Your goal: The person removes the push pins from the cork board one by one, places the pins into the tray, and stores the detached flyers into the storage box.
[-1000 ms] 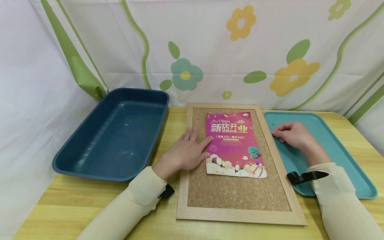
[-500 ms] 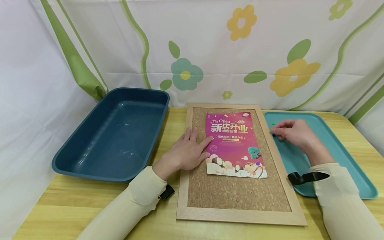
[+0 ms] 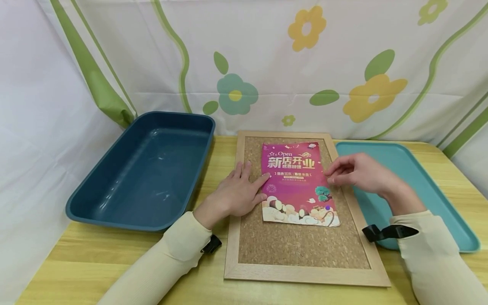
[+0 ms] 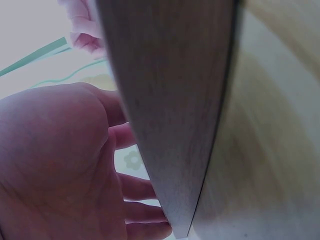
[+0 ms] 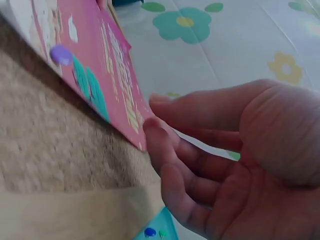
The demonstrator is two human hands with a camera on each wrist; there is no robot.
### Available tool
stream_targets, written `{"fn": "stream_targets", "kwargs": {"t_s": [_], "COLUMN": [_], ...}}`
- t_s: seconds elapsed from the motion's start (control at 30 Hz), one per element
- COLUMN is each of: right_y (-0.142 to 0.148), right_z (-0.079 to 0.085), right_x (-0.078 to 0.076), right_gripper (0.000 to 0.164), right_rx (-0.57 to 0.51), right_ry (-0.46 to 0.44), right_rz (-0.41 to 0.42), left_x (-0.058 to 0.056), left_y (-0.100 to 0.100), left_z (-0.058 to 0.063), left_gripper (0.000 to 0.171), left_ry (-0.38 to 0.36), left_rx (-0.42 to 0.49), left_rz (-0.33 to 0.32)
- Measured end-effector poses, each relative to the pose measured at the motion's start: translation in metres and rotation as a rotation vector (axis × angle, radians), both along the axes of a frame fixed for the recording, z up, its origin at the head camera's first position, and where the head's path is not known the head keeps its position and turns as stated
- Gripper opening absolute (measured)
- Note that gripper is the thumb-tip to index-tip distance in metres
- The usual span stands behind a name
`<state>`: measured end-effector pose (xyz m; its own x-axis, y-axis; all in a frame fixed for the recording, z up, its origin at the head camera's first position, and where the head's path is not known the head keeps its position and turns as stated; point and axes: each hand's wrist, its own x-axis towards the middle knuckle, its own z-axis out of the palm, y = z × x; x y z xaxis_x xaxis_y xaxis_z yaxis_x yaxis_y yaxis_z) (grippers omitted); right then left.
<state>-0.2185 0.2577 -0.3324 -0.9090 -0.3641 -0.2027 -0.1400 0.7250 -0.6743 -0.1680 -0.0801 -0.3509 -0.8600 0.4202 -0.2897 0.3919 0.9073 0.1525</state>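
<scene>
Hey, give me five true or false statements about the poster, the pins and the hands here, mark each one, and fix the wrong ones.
1. The left hand touches the poster. True.
2. The poster lies inside the dark blue bin. False: it lies on the framed cork board.
3. A purple pin shows near the poster's lower right corner. True.
4. The right hand is at the board's left side. False: it is at the poster's right edge.
5. In the right wrist view, a blue pin and a green pin show on the teal tray. True.
</scene>
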Motion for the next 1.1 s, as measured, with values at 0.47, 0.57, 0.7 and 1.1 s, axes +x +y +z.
{"fn": "stream_targets", "kwargs": {"t_s": [0.47, 0.57, 0.7, 1.1], "right_y": [-0.010, -0.011, -0.012, -0.016], "right_z": [0.002, 0.001, 0.000, -0.003], "right_x": [0.010, 0.011, 0.010, 0.010], "right_gripper": [0.014, 0.012, 0.010, 0.008], "right_rx": [-0.062, -0.044, -0.010, 0.035], "right_ry": [-0.226, -0.216, -0.208, -0.200], "right_rz": [0.329, 0.336, 0.345, 0.424], "left_x": [0.001, 0.001, 0.001, 0.000], "left_y": [0.001, 0.001, 0.000, 0.000], "left_z": [0.002, 0.002, 0.002, 0.001], "left_gripper": [0.064, 0.064, 0.065, 0.066], "left_ry": [-0.004, 0.000, 0.000, -0.009], "left_rx": [-0.005, 0.000, 0.009, 0.014], "left_rz": [0.002, 0.003, 0.005, 0.003]}}
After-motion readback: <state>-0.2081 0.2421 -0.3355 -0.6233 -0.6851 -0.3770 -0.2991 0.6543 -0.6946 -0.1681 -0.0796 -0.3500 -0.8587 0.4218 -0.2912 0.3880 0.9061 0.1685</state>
